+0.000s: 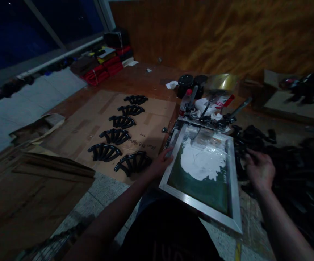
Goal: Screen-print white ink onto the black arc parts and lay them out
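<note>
A screen printing frame (pixel 200 206) with a silver metal rim and green mesh lies in front of me, with white ink (pixel 200 161) spread over its upper half. At its left edge, my left hand (pixel 162 163) is closed against the rim, its fingertips partly hidden. Right of the frame, my right hand (pixel 261 168) has its fingers curled on a black plastic part (pixel 239 157) at the edge of a dark pile. Several black fan-shaped ribbed parts (pixel 114 136) lie in a row on flat cardboard (pixel 88 123) to the left.
Clamps (pixel 239 108) hold the frame's far end, near a red-capped bottle (pixel 185 103) and black tubs (pixel 185 85). More black parts (pixel 303 174) are heaped at right. An open carton (pixel 295 103) stands behind them. Folded cardboard (pixel 37 195) is at lower left, red bundles (pixel 105 70) at the back.
</note>
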### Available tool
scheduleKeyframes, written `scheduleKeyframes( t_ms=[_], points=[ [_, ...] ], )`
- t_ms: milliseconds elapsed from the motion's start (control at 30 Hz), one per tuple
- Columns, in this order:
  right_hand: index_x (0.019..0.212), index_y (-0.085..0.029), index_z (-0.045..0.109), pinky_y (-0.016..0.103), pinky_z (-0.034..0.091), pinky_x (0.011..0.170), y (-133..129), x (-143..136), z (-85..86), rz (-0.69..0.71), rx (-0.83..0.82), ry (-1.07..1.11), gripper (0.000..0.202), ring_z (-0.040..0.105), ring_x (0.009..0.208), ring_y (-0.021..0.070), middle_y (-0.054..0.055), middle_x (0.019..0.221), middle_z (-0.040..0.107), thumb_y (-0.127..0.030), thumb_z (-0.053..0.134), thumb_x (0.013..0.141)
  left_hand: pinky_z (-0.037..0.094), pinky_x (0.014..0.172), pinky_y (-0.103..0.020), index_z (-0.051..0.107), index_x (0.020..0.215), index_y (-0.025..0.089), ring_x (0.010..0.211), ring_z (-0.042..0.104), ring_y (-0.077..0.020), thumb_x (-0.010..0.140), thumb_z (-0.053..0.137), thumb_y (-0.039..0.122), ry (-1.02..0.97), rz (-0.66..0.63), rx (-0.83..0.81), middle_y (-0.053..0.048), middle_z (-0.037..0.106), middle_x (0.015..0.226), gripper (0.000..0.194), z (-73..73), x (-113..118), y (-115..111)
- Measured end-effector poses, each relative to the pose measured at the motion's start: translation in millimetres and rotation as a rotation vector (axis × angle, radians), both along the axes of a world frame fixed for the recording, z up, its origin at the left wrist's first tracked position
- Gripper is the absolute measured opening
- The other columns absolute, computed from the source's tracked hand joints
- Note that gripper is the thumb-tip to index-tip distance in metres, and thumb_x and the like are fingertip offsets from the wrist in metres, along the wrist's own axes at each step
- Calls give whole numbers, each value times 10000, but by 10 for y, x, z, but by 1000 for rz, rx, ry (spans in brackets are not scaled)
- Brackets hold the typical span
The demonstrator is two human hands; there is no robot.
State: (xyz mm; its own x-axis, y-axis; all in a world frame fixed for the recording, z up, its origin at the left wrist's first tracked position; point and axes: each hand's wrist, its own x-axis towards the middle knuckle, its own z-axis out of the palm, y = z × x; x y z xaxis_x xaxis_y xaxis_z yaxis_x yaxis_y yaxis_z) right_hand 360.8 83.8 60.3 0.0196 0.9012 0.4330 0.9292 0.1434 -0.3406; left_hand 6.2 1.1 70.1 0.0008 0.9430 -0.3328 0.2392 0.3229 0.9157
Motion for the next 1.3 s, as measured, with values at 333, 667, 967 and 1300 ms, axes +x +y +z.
scheduleKeyframes(
  t_ms=[333, 667, 967, 1300],
  points=[
    [960, -164, 661, 321, 425, 719, 372, -1294, 321, 400, -316, -404, 203, 582, 908, 265, 122, 992, 656, -312, 567, 857, 463, 992, -411, 430, 1436, 158, 1110, 631, -259, 918, 474, 367, 258, -114, -7, -130, 658, 1256, 560, -500, 14, 70],
    [993, -167, 663, 290, 425, 740, -453, -1022, 155, 815, -436, -354, 315, 562, 941, 229, 89, 954, 673, -51, 490, 757, 444, 1033, -386, 476, 1397, 157, 1218, 584, -252, 926, 462, 397, 221, -108, -22, -132, 596, 1366, 529, -576, -3, 38],
    [1022, -146, 667, 338, 448, 803, -501, -1025, 35, 741, -281, -251, 270, 551, 952, 245, 124, 1006, 670, -90, 504, 815, 488, 974, -395, 564, 1298, 148, 1099, 650, -256, 897, 515, 387, 150, -54, 15, -122, 684, 1227, 470, -690, -20, 62],
    [1369, -211, 534, 334, 472, 804, 17, -1301, 404, 557, -336, -170, 494, 617, 979, 256, 101, 1083, 675, -298, 595, 887, 544, 808, -367, 486, 1388, 157, 902, 687, -241, 860, 530, 480, 81, -101, -19, -94, 733, 1022, 620, -504, -91, 68]
  ],
)
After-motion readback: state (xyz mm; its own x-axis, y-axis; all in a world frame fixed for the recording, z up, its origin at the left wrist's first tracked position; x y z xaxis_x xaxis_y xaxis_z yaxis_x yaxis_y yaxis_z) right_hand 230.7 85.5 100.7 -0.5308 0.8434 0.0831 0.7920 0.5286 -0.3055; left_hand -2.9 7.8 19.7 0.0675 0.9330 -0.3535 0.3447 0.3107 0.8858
